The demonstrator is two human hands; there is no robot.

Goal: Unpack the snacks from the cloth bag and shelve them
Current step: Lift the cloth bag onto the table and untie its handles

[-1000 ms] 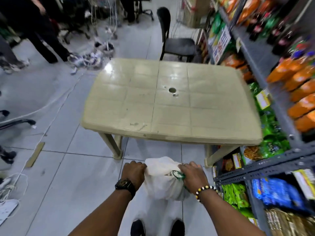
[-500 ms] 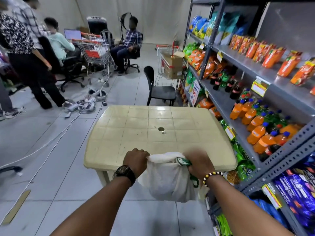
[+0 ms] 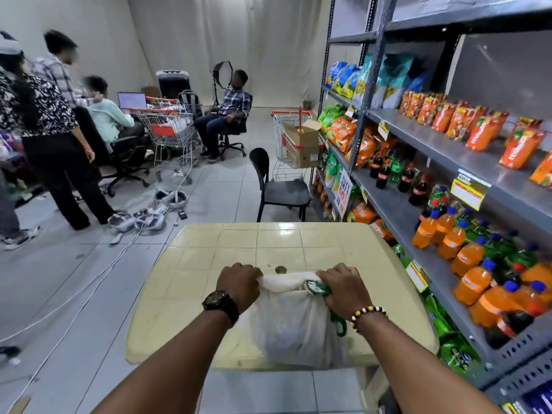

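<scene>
Left hand (image 3: 239, 283), watch (image 3: 221, 303) on wrist: grip closed on left top edge of cloth bag (image 3: 294, 324). Bag white, bunched, over near part of beige surface (image 3: 191, 294); base possibly resting on it, hard to tell. Right hand (image 3: 343, 291), beaded bracelet (image 3: 369, 313): grip closed on bag's right edge and green handle (image 3: 318, 288). Stocked shelf (image 3: 418, 240) just right of surface.
</scene>
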